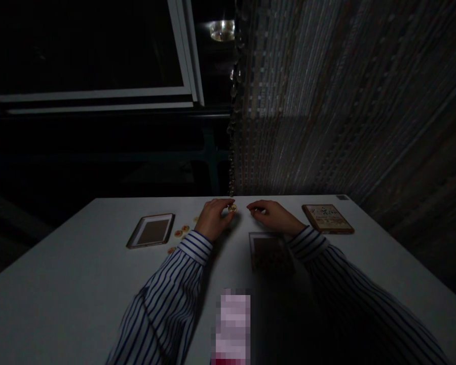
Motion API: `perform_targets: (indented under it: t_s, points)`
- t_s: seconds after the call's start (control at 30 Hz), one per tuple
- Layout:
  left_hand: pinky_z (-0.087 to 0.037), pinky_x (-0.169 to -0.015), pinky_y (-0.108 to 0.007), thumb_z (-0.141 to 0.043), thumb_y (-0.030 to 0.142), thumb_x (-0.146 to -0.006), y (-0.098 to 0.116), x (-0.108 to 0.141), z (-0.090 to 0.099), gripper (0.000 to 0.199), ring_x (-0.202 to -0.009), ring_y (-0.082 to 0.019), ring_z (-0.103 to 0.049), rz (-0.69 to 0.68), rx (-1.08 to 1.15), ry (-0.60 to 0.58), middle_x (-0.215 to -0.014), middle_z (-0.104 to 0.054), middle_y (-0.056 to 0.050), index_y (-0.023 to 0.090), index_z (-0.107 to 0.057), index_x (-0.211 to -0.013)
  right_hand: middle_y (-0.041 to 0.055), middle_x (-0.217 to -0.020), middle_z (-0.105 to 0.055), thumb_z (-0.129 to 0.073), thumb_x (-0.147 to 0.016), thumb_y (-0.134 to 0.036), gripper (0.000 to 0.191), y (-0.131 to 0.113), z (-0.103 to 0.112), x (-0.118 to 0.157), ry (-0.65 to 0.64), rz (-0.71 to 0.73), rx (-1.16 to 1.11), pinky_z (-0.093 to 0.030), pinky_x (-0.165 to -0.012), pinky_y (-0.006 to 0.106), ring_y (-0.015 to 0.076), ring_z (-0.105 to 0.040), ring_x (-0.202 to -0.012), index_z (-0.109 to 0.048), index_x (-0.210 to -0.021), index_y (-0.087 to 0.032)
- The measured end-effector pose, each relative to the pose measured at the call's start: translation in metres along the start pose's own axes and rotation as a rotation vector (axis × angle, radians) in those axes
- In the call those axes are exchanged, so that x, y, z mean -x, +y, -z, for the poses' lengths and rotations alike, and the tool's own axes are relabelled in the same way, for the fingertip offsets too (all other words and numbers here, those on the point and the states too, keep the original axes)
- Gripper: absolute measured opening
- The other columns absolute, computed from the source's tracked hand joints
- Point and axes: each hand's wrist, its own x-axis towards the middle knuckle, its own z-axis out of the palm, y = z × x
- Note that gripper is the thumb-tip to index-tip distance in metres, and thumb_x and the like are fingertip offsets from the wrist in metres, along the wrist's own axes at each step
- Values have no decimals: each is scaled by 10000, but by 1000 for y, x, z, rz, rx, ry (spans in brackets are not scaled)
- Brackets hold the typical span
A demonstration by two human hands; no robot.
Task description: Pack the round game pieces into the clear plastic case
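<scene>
My left hand (214, 219) pinches a round xiangqi piece (233, 208) between thumb and fingers, its marked face turned toward me, above the far part of the table. Across a small gap, my right hand (274, 217) is closed in a pinch; whatever its fingertips hold, if anything, I cannot make out. Several more round pieces (178, 233) lie on the table left of my left hand, partly hidden by it and the sleeve. Below my right wrist sits a shallow box (255, 242) in shadow, with dim round shapes inside.
An open shallow tray or lid (152, 232) lies to the left on the white table (79, 284). At the right is a flat box (329, 219) with a printed cover. A bead-string curtain (307, 101) hangs behind the table's far edge, beside a dark framed window (99, 94).
</scene>
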Motion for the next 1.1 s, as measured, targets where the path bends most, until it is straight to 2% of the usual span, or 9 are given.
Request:
perform_targets:
  t_s: [0.33,0.77,1.1]
  points:
    - [-398,-824,-334,-540,276,-764,16,10,-11,315,-924,-186,-542,-66,46,21,-967,-632,-57,168,-546,-1060,58,-980,-641,-463,-770,-239,284,0,4,21,48,-35,-65,-439,-740,260,152,-575,-841,-623,-992,-159]
    - [-408,-804,-341,-554,258,-759,34,19,-28,309,-881,-180,-549,-80,131,32,-929,-638,-58,163,-547,-1053,25,-793,-655,-469,-778,-270,221,5,-2,41,27,-51,-224,-440,-648,245,134,-578,-715,-632,-882,-162]
    - [-419,-802,-335,-562,249,-759,41,21,-42,307,-898,-173,-548,-128,181,59,-954,-633,-63,161,-538,-1053,52,-888,-657,-513,-767,-302,228,17,-14,45,45,-109,-410,-466,-732,282,161,-602,-813,-598,-928,-165]
